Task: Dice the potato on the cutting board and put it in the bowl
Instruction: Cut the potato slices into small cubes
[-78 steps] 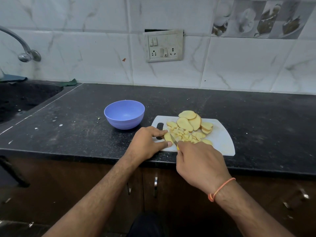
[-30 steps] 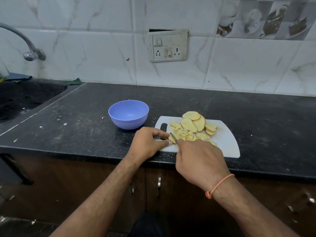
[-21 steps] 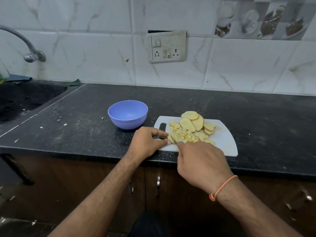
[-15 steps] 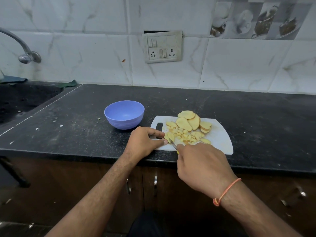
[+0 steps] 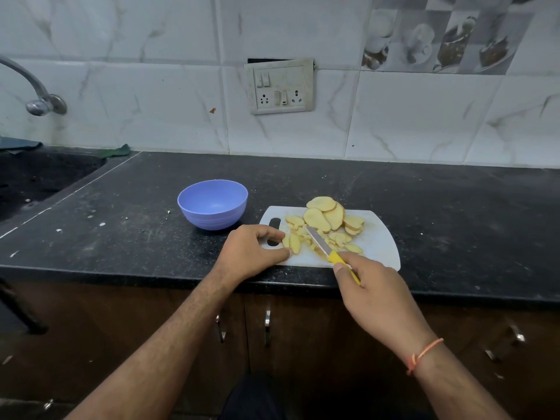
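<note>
Dicing under way, bowl not yet filled

Keeping the white cutting board point(image 5: 378, 244) near the counter edge, just beside the empty blue bowl point(image 5: 212, 204) — a short transfer, presumably. Potato point(image 5: 324, 218) all on the board: whole slices stacked at the far side, cut strips nearer. Left hand point(image 5: 251, 253) curled, fingertips pinning one strip. Right hand point(image 5: 372, 292) wrapped around the yellow-handled knife point(image 5: 328, 250) — blade raised over the pieces.

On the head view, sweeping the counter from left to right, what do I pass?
Sink → bowl → left hand at the cutting board's left end → knife → potato slices → bare counter.
</note>
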`<state>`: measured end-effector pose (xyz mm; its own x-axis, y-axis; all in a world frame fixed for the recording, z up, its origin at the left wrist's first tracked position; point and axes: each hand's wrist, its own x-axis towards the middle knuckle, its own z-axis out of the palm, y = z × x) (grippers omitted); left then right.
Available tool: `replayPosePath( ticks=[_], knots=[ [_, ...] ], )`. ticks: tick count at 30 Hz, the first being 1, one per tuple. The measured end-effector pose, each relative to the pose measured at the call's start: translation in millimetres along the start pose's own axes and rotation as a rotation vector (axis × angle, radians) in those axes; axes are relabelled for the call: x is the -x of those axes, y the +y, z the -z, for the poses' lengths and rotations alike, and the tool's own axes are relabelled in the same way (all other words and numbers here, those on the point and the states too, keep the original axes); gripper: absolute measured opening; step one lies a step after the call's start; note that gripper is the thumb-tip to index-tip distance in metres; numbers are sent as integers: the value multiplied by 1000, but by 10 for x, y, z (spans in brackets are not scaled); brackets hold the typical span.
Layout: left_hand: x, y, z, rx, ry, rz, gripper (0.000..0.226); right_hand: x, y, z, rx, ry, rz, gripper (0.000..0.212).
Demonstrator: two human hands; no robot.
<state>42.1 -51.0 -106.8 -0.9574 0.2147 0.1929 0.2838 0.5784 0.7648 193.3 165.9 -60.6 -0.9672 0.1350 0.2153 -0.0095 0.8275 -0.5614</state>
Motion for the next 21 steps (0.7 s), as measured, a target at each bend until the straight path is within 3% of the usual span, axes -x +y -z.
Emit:
replayPosePath(
  ticks=[3, 6, 9, 13, 21],
  knots=[
    [24, 76, -46, -38, 17, 0, 54, 26, 132, -170, -178, -108, -166, 28],
    [48, 140, -121, -95, 55, -24, 67, 69, 137, -235, -673, -248, -427, 25],
    [37, 201, -177, -170, 95, -14, 72, 94, 139, -217, -951, -289, -534, 29],
    [5, 267, -188, -214, 105, -7, 53, 118, 179, -195, -1042, -265, -532, 30],
    [-51, 281, -45, -230, -72, -52, 39, 94, 257, -166, -1123, -258, -521, 29]
  ],
)
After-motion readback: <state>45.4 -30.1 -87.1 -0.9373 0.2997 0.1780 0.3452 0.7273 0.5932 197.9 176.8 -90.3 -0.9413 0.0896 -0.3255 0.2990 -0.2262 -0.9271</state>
